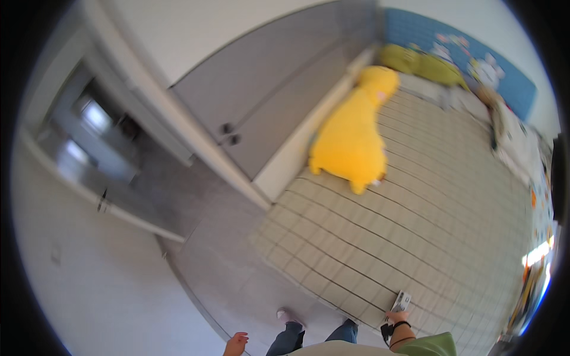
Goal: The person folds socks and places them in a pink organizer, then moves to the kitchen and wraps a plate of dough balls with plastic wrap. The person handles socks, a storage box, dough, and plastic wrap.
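My right hand (397, 317) is closed around a small white rectangular device (402, 300) with dark spots on its face. It is over the near edge of a bed (427, 222), and I cannot tell whether the device touches the cover. A dark band circles that wrist. Low in the picture, my left hand (237, 343) hangs beside my legs with loosely bent fingers and holds nothing. A large yellow plush toy (352, 133) lies on the checked bed cover, along its far left side.
Green cushions (414, 64) lean by a blue headboard (463, 53). Rumpled bedding (516, 138) lies on the bed's right side. Grey cabinet doors (267, 89) border the bed's left. A doorway (147, 187) opens onto grey floor, beside a white door (80, 262).
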The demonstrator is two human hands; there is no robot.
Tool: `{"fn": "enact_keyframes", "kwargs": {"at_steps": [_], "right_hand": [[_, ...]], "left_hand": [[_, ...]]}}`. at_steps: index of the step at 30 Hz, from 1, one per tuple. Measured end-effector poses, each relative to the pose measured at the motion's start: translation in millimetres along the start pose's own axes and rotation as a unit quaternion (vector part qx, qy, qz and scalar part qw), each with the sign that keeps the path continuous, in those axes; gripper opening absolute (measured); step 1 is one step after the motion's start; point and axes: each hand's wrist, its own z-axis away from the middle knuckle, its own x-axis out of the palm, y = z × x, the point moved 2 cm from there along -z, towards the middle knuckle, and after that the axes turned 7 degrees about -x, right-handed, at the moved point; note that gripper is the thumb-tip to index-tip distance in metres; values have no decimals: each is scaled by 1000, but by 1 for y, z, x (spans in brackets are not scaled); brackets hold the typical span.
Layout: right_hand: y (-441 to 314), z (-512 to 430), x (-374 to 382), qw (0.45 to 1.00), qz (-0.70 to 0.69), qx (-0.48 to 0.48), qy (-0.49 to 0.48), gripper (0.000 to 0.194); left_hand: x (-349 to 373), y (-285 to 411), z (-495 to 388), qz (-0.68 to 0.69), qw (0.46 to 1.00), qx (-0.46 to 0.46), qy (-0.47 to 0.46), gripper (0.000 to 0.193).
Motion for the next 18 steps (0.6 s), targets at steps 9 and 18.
{"fn": "enact_keyframes", "kwargs": {"at_steps": [9,18], "right_hand": [[-207,193,105,964,152,-205,-78,109],[-388,324,214,786,454,-398,-135,116]], "left_hand": [[-15,-309,-56,160,978,-8,-132,24],[-66,-366,-199,-167,978,120,35,17]]}}
